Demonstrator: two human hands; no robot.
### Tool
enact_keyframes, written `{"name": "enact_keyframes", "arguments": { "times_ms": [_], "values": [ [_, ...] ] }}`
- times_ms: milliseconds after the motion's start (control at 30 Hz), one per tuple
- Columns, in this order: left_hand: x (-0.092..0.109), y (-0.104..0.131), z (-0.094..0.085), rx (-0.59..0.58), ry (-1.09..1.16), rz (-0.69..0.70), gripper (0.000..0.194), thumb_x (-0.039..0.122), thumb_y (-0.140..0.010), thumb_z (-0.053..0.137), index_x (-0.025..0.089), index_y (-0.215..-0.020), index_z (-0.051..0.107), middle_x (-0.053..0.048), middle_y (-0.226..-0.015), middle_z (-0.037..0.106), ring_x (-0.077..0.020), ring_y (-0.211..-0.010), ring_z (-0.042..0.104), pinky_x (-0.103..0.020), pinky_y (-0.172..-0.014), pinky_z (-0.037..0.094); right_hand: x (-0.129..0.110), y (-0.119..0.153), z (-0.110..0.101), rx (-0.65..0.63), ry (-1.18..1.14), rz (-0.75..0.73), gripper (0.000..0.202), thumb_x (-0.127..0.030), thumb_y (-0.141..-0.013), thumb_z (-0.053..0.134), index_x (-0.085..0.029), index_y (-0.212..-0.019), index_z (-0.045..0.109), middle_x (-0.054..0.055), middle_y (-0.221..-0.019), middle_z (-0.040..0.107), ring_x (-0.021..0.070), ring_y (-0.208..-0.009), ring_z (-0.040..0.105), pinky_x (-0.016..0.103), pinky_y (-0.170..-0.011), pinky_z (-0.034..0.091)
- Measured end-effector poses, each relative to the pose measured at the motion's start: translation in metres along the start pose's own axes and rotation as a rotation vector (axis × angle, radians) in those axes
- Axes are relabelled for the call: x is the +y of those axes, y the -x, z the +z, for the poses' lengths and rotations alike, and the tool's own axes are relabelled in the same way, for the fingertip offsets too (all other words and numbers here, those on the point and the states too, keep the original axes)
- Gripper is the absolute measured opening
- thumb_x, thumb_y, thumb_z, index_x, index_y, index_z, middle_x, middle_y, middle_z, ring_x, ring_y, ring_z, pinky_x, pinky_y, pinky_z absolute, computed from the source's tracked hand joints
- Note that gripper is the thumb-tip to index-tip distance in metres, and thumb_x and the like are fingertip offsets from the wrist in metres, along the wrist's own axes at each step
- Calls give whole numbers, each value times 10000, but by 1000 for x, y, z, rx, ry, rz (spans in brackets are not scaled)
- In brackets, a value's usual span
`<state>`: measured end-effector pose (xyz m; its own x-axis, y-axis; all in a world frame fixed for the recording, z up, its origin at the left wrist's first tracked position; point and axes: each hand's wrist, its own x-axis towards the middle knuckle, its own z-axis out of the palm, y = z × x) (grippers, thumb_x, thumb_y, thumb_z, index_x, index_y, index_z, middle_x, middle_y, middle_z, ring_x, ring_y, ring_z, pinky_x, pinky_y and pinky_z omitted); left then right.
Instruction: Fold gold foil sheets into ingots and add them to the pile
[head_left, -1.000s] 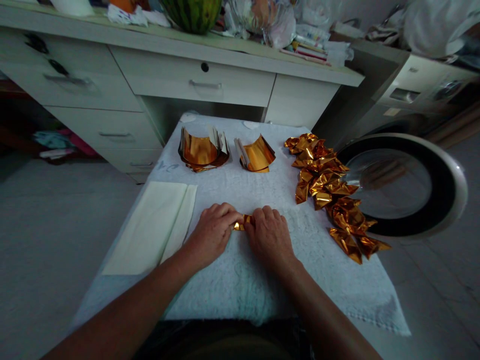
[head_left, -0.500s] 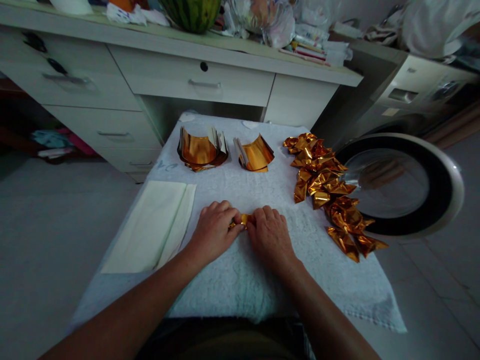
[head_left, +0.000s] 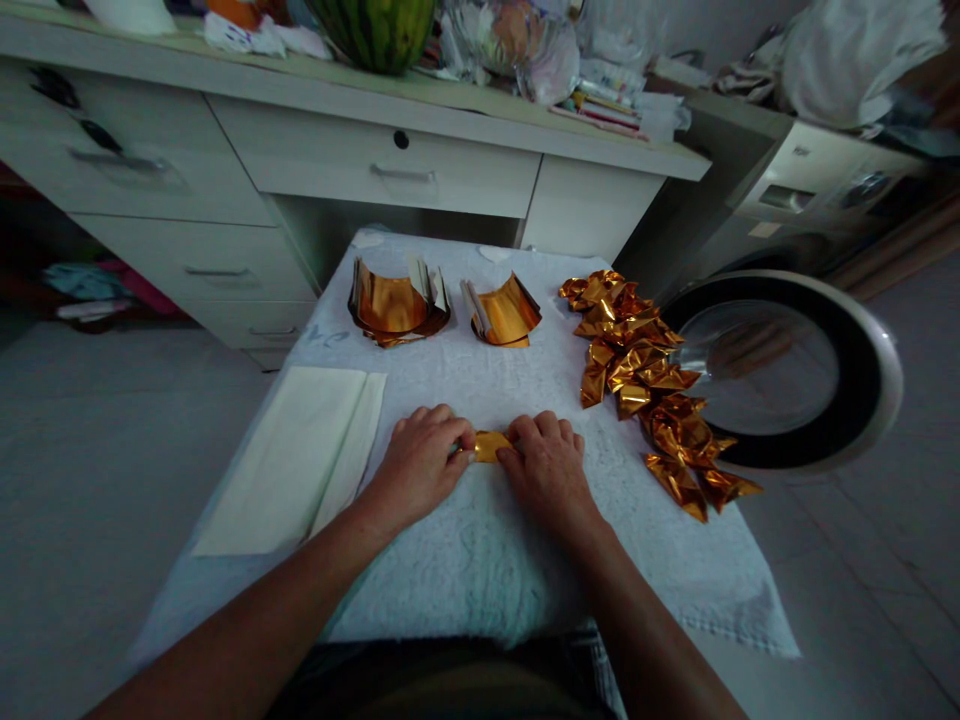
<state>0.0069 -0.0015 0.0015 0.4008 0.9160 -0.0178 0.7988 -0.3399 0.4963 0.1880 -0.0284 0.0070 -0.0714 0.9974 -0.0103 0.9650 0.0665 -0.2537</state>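
Observation:
Between my hands, low over the cloth-covered table [head_left: 480, 560], is a small piece of gold foil paper [head_left: 491, 447]. My left hand [head_left: 429, 455] pinches its left end, and my right hand [head_left: 546, 462] closes on its right end. Only the middle of the foil shows; the fingers hide both ends. Ahead lie two curved stacks of gold foil sheets, a larger left stack [head_left: 394, 303] and a smaller right stack [head_left: 506, 312]. To the right runs a heap of folded gold foil pieces [head_left: 637, 370]. Left of my hands lies folded pale paper [head_left: 277, 450].
White drawers [head_left: 405, 165] stand behind the table, with a watermelon [head_left: 375, 30] and plastic bags on the counter. At the right is a washing machine [head_left: 787, 190] with its round door [head_left: 855, 370] swung open beside the table.
My hands have drawn slightly apart, so more of the gold foil shows between them. The whole view has shifted a little.

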Motion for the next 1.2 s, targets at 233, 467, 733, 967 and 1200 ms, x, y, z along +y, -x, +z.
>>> {"name": "enact_keyframes", "arguments": {
  "times_ms": [233,467,733,967,1200],
  "values": [
    [1,0,0,3,13,5,94,203,-862,577,237,-854,663,-26,-914,629,-239,-927,544,-373,-803,381,20,5,-3,6,-10,56,211,-375,-897,615,-269,-1078,639,81,-1073,556,280,-989,493,399,-822,356],
    [1,2,1,34,26,20,94,215,-875,577,248,-869,664,-21,-924,637,-239,-945,545,-390,-826,373,30,5,-9,-22,-39,66,225,-328,-892,610,-257,-1102,644,85,-1103,572,289,-1011,502,422,-854,367],
    [0,4,7,48,48,83,258,145,-889,554,289,-1047,697,-31,-989,619,-229,-984,549,-388,-823,374,5,1,-19,-40,-432,-210,199,-73,-890,507,-184,-978,648,45,-983,635,164,-941,575,285,-859,441],
    [-4,5,5,18,49,97,343,113,-895,493,303,-1102,690,-35,-977,594,-232,-975,517,-393,-821,370,-9,-2,-3,-60,-396,-150,210,-30,-833,520,-166,-914,657,45,-914,620,172,-901,556,294,-847,441],
    [-14,7,-4,-65,36,77,439,80,-895,438,349,-1133,689,-33,-984,609,-241,-963,481,-386,-826,362,-10,-5,1,-57,-351,-128,132,-72,-836,531,-172,-873,610,44,-893,606,179,-874,544,296,-819,430]
  ]
}}
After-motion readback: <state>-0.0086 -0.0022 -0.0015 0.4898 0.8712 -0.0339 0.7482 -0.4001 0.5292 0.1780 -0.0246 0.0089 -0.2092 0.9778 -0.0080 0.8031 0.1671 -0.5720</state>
